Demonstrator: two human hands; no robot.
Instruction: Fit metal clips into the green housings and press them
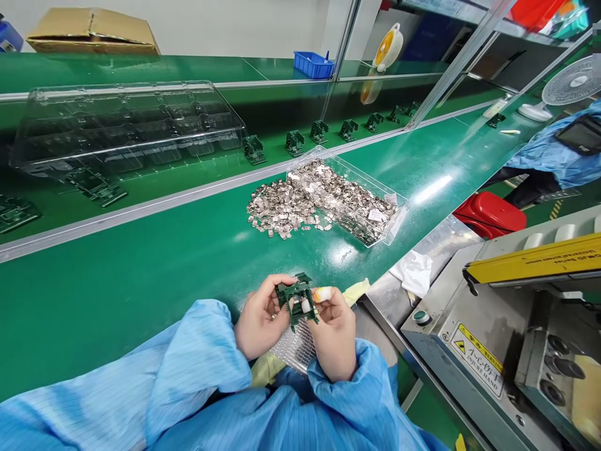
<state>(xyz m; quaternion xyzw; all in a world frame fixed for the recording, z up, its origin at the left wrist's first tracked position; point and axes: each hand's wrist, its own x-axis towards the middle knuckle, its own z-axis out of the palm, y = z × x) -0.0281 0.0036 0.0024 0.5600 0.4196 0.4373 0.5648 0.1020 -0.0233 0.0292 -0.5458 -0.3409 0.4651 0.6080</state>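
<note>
Between my two hands is a dark green plastic frame (297, 297), held just past the near edge of the green table. My left hand (261, 318) grips its left side, fingers closed. The thumb and fingers of my right hand (334, 332) close on its right side; white coverings wrap some of those fingertips. Whether the right fingers also hold a small part cannot be made out. Beneath the hands lies a sheet of bubble wrap (297, 348). Ahead, small silvery metal pieces (282, 207) form a pile beside a tipped clear plastic box (392, 232) full of the same pieces.
Several similar green frames (295, 143) stand in a row on the conveyor belt (188, 188), near a clear blister tray (131, 125). To the right is a metal machine (451, 326) with a yellow bar (539, 260). A person in blue (558, 147) is at far right.
</note>
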